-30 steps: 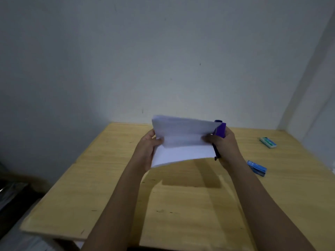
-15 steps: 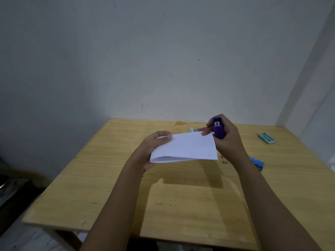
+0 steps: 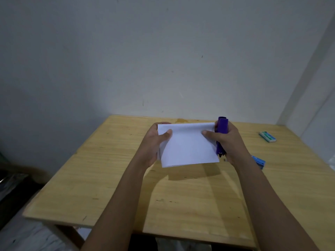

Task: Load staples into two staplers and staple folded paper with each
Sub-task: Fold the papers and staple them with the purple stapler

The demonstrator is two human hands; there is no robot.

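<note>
Folded paper [image 3: 188, 145] held up over the table [image 3: 108, 178], not resting on it. Left hand [image 3: 154, 142] pinched on the left edge, thumb on the front face, fingers behind. Right hand [image 3: 226, 142] doing double duty: thumb pressed on the right side of the sheet, rest of the fingers wrapped around a purple stapler [image 3: 221, 136] standing roughly upright against the right edge. Can't tell whether the stapler mouth is actually over the edge or just sitting beside it, hand covers that bit. Looks like the stapling step for this stapler, so loading probably done on this one, though no way to confirm from here. Next move probably: slide the right edge properly into the mouth, keep the fold lined up with the left pinch, then squeeze hard enough to drive the staple through both layers. Awkward bit is squeezing in mid-air without the sheet slipping or skewing. Off to the right on the table, two small boxes: a blue box [image 3: 258, 161] just behind the right wrist, and a teal box [image 3: 267, 136] further out. Staple boxes at a guess. No second stapler clearly in sight.
</note>
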